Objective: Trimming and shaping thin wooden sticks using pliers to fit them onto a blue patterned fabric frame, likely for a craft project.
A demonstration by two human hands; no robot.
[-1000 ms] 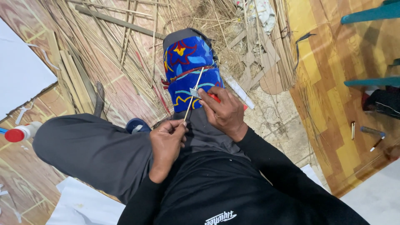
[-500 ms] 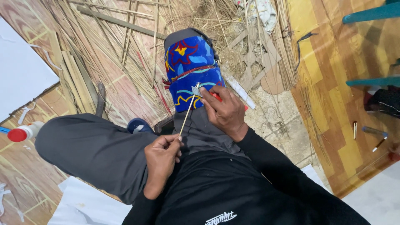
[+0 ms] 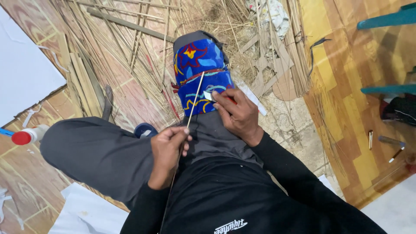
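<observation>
Thin pale bamboo stick [image 3: 196,97], slanted upright, over blue patterned knee cloth [image 3: 200,71]

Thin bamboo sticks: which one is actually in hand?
The pale thin bamboo stick pinched by the left hand, slanting up across the blue patterned cloth; the rest lie loose on the wooden floor.

Light is even and fairly bright, diffuse, with no single hard source visible. Shadows are soft: a faint one lies under the bent knee at left and beneath the teal furniture legs [image 3: 385,19] at far right. The glossy yellow-brown floor [image 3: 342,108] on the right carries a mild sheen, and the white sheet [image 3: 21,69] at far left is nearly washed out. Focus is sharp across the centre; the black clothing near the bottom loses detail in darkness. Wide-angle stretch bends lines toward the corners.
</observation>
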